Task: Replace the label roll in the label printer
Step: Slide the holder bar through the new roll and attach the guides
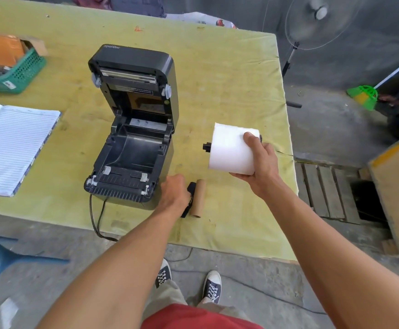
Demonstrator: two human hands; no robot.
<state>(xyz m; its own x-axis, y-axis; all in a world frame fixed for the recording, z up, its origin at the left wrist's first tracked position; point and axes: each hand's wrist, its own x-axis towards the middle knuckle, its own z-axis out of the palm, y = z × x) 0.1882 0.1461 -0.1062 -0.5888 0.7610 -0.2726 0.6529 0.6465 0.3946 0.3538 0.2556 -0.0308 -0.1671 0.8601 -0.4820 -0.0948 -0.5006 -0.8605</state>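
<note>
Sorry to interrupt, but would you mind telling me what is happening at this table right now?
A person is swapping the roll in a label printer, which sits lid-up with its bay empty. The right hand holds a fresh white label roll on a black spindle above the table. The left hand reaches down beside the empty cardboard core and a black part lying next to the printer.

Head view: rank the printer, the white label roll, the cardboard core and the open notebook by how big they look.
1. label printer, lid open
2. notebook, cut off at the frame edge, so possibly larger
3. white label roll, in the right hand
4. cardboard core
</note>
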